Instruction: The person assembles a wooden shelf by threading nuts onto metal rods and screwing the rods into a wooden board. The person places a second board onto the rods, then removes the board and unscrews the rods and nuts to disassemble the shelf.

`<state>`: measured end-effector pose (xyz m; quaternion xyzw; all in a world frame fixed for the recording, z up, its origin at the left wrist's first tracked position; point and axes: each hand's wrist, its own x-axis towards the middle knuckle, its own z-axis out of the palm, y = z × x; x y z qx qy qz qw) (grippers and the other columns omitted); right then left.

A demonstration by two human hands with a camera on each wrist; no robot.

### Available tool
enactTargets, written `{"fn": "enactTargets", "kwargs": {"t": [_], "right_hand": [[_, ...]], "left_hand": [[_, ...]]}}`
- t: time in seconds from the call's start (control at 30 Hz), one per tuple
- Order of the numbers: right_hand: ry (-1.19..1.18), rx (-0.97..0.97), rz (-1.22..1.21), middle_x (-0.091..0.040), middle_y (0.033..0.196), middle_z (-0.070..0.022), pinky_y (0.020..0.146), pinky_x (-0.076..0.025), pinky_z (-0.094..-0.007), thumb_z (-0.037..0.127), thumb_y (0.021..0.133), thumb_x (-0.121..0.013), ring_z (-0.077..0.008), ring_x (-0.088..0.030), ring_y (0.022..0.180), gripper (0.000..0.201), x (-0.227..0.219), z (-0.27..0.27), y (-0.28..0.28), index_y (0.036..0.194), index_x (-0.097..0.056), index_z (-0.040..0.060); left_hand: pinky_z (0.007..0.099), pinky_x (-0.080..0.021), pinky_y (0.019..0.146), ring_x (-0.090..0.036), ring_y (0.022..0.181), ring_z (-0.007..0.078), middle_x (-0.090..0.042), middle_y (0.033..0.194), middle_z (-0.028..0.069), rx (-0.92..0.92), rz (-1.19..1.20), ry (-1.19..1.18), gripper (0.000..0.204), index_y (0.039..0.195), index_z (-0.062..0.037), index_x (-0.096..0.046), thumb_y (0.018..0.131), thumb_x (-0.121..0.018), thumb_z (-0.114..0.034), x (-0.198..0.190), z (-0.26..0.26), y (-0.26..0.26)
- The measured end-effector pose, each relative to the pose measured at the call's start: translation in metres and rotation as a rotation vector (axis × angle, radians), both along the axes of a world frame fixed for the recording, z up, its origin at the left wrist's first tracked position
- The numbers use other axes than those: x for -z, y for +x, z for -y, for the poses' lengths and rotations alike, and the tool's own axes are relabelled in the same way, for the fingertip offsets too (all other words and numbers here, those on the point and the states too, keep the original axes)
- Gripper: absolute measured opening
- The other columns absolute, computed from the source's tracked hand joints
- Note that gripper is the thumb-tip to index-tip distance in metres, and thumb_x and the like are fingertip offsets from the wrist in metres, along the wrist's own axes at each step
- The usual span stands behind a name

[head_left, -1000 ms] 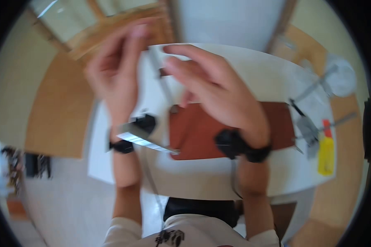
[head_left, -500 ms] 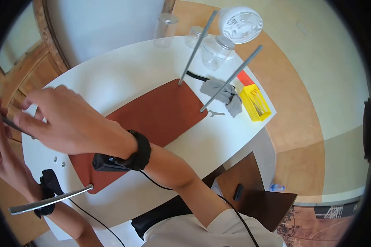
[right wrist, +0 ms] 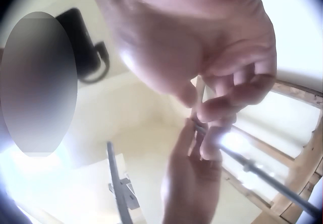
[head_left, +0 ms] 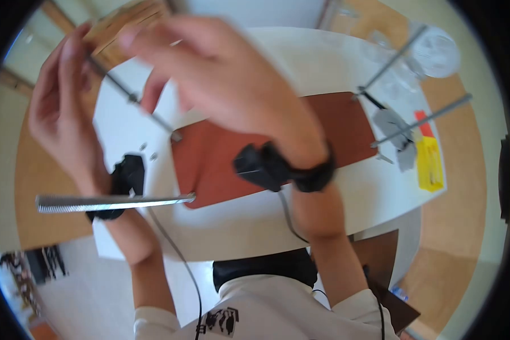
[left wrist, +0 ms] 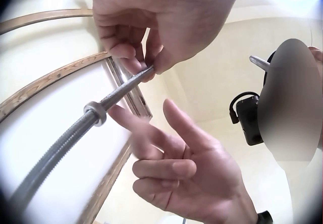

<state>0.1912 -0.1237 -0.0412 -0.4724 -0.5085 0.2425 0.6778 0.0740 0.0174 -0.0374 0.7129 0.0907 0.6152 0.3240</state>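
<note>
A reddish-brown board (head_left: 345, 122) lies on the white table with a metal rod standing at each corner. At the tip of the far-left threaded rod (head_left: 112, 81), my left hand (head_left: 68, 116) pinches the end between thumb and fingers. Partway along this rod sits a nut (left wrist: 95, 113). My right hand (head_left: 226, 79) is just right of the rod, fingers loosely bent and thumb apart. In the left wrist view its forefinger reaches to the rod by the nut, blurred. The near-left threaded rod (head_left: 116, 203) leans across in front of my left wrist.
Two small nuts (head_left: 153, 156) lie on the white table (head_left: 238, 226) left of the board. On the right are a wrench (head_left: 385, 159), a grey cloth (head_left: 394, 127), a yellow basket (head_left: 430, 170), clear jars and a white fan (head_left: 436, 52). Cables trail from both wrists.
The head view swung right, then back left. My right hand has drawn away from the rod tip beside my left hand, while the left keeps its pinch there.
</note>
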Motion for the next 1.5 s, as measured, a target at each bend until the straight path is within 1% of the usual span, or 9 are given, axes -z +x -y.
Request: {"fn": "enactTargets", "kwargs": {"t": [0.33,0.37,0.53,0.6,0.8,0.93,1.0,1.23,1.5], "right_hand": [[-0.195,0.208,0.453,-0.054,0.065,-0.007,0.055,-0.044,-0.0281,0.049,0.109,-0.046,-0.0147,-0.055,0.059,0.057,-0.014,0.013,-0.023,0.093,-0.058,-0.0037],[-0.062,-0.076,0.143,-0.055,0.065,-0.0041,0.054,-0.042,-0.0258,0.048,0.109,-0.046,-0.0123,-0.054,0.057,0.055,-0.001,-0.006,-0.006,0.093,-0.061,-0.0028],[-0.021,-0.068,0.191,-0.056,0.066,-0.0044,0.055,-0.043,-0.0242,0.05,0.109,-0.047,-0.0116,-0.055,0.058,0.057,-0.021,0.009,-0.006,0.103,-0.063,-0.0045],[-0.493,-0.235,0.095,-0.058,0.068,-0.0083,0.058,-0.046,-0.0277,0.052,0.109,-0.047,-0.0144,-0.057,0.061,0.061,-0.047,0.014,0.002,0.11,-0.061,-0.0071],[-0.166,0.241,0.48,-0.067,0.076,-0.0165,0.063,-0.052,-0.0329,0.048,0.111,-0.042,-0.0202,-0.069,0.069,0.061,-0.028,0.016,-0.029,0.116,-0.062,-0.0096],[-0.374,-0.68,-0.156,-0.073,0.084,-0.0151,0.068,-0.052,-0.0309,0.036,0.111,-0.045,-0.0213,-0.067,0.07,0.05,-0.032,0.002,0.032,0.111,-0.064,-0.0096],[-0.081,0.119,0.131,-0.072,0.11,-0.0067,0.06,-0.045,-0.023,0.044,0.107,-0.052,-0.0091,-0.057,0.062,0.047,0.002,-0.001,-0.014,0.128,-0.067,0.0047],[-0.306,-0.006,0.155,-0.071,0.082,-0.0047,0.06,-0.043,-0.0224,0.049,0.108,-0.047,-0.0089,-0.051,0.058,0.056,-0.016,0.009,-0.004,0.129,-0.067,0.0006],[-0.231,0.056,0.149,-0.07,0.094,-0.0081,0.063,-0.047,-0.0243,0.045,0.107,-0.052,-0.0117,-0.057,0.064,0.052,-0.001,-0.001,-0.019,0.127,-0.068,0.0005]], "left_hand": [[0.0194,-0.036,0.065,-0.053,0.074,0.0034,-0.072,0.088,-0.0003,-0.048,0.013,0.112,0.027,0.113,-0.0018,-0.078,0.103,-0.066,-0.024,0.004,-0.001,0.004],[0.0198,-0.036,0.064,-0.054,0.073,0.0038,-0.072,0.088,-0.0003,0.02,0.019,0.132,0.026,0.113,-0.0025,-0.078,0.103,-0.066,-0.024,0.006,-0.005,0.002],[0.0203,-0.038,0.065,-0.055,0.074,0.0044,-0.073,0.088,0.0009,0.023,0.032,0.11,0.025,0.113,-0.0022,-0.078,0.103,-0.066,-0.022,0.004,-0.003,0.003],[0.0203,-0.039,0.066,-0.056,0.075,0.0046,-0.072,0.089,0.0017,0.006,0.02,0.093,0.025,0.113,-0.0017,-0.077,0.103,-0.066,-0.021,0.004,0.001,0.004],[0.0195,-0.038,0.065,-0.056,0.075,0.005,-0.071,0.088,0.0018,0.162,0.148,0.03,0.023,0.114,-0.0004,-0.076,0.103,-0.067,-0.018,0.014,-0.015,0.012],[0.0196,-0.037,0.061,-0.054,0.072,0.0049,-0.072,0.09,0.0021,0.114,0.024,0.053,0.021,0.114,-0.0004,-0.076,0.103,-0.067,-0.016,0.003,-0.005,0.001],[0.0196,-0.037,0.061,-0.054,0.072,0.005,-0.073,0.091,0.0019,0.129,0.013,0.031,0.021,0.114,-0.0009,-0.076,0.102,-0.068,-0.015,0.004,-0.011,0.001],[0.0194,-0.038,0.062,-0.054,0.072,0.0047,-0.072,0.09,0.0013,0.142,0.008,-0.019,0.019,0.113,-0.0006,-0.076,0.102,-0.068,-0.014,0.003,-0.011,-0.002],[0.0195,-0.038,0.061,-0.053,0.07,0.0044,-0.071,0.087,0.0014,0.11,0.015,-0.037,0.02,0.113,0.0006,-0.076,0.102,-0.068,-0.014,0.004,-0.009,-0.001]]}}
